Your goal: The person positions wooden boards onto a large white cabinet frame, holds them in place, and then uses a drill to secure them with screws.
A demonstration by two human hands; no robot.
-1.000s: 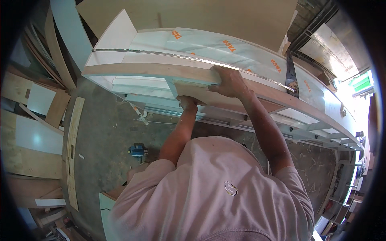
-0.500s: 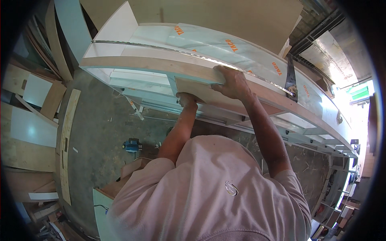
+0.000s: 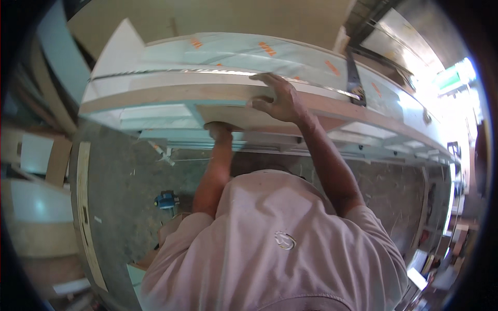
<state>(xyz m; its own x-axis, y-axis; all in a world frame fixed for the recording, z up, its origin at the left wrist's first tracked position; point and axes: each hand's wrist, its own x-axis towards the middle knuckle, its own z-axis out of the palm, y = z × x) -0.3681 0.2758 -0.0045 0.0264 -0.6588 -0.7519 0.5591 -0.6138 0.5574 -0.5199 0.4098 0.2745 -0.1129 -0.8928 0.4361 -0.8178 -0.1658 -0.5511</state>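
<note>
A long cabinet frame (image 3: pixel 155 95) with a pale wooden edge stretches across in front of me. Set into its near side is a thin tan wooden panel (image 3: pixel 259 117). My left hand (image 3: pixel 219 129), slightly blurred, is closed at the panel's lower left edge, with its fingertips partly hidden. Over the panel's upper part, my right hand (image 3: pixel 280 98) is open, thumb and fingers apart, holding nothing. Its fingertips are close to a thin shiny metal strip (image 3: pixel 207 71) that runs along the cabinet's top.
A dark-bladed handsaw (image 3: pixel 354 78) rests across the cabinet at the right. Behind the strip lies film-covered sheeting (image 3: pixel 233 49) with orange print. A blue power tool (image 3: pixel 166 200) and a long wooden board (image 3: pixel 88 217) lie on the floor. Boards (image 3: pixel 41 202) stand stacked at the left.
My right hand has lifted off the cabinet edge and its fingers have spread. My left hand stays at the panel's lower edge. The whole view has shifted a little.
</note>
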